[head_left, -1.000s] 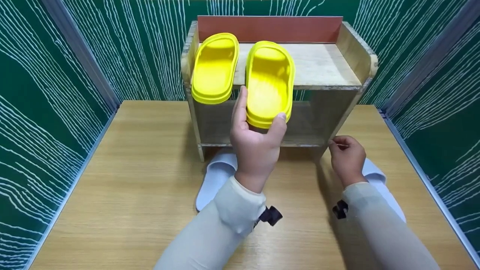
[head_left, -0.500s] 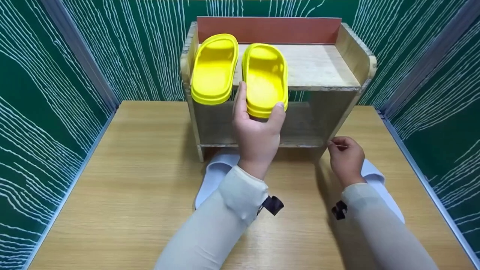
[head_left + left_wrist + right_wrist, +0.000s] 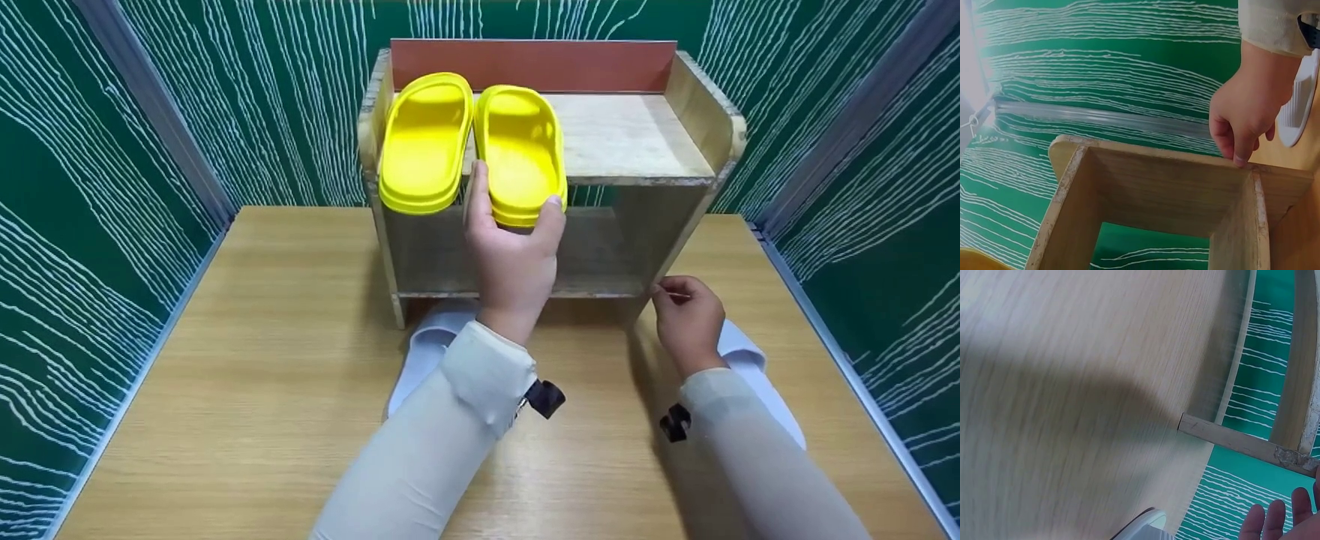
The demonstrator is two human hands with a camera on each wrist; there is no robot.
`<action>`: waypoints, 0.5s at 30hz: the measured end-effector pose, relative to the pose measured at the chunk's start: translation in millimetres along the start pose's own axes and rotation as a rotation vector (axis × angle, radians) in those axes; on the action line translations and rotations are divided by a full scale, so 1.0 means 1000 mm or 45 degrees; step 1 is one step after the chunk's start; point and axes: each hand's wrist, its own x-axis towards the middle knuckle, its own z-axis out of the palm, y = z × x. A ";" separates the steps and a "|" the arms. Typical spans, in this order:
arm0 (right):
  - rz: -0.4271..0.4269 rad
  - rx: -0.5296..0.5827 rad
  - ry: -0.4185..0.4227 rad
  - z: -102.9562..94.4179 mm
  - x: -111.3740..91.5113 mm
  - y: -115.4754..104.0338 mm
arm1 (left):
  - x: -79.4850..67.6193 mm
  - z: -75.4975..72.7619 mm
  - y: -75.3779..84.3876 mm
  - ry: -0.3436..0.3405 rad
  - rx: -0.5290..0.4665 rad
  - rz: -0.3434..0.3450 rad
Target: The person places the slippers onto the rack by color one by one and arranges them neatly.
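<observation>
My left hand (image 3: 514, 262) grips the heel end of a yellow slipper (image 3: 521, 161), thumb along its right side and fingers at its left. Its toe end lies over the top board of a small wooden shelf (image 3: 630, 139), and its heel extends past the front edge. Right beside it on the left is the matching yellow slipper (image 3: 424, 154), toe inward, heel overhanging too. Low on the shelf's right side, my right hand (image 3: 688, 322) holds the side panel's front edge with curled fingers. In the left wrist view the right thumb tip presses that edge.
On the wooden floor (image 3: 262, 375), a pale grey-white slipper (image 3: 424, 360) lies partly under my left forearm. Another pale slipper (image 3: 757, 375) lies beside my right forearm. Green walls (image 3: 75, 150) with white wavy lines enclose the back and both sides.
My left hand has moved the yellow slipper inward and left, until it lies close alongside the other one. The right hand stays at the shelf's side panel.
</observation>
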 end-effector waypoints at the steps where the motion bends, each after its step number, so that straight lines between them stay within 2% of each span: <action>1: -0.013 0.008 0.010 0.001 0.000 0.001 | 0.001 0.000 -0.001 0.000 0.004 0.003; 7: -0.092 0.039 0.072 0.005 0.001 0.006 | 0.006 0.000 -0.002 -0.008 0.035 0.027; 15: -0.029 0.044 0.038 0.001 -0.001 0.001 | 0.010 0.003 0.000 -0.011 0.036 0.002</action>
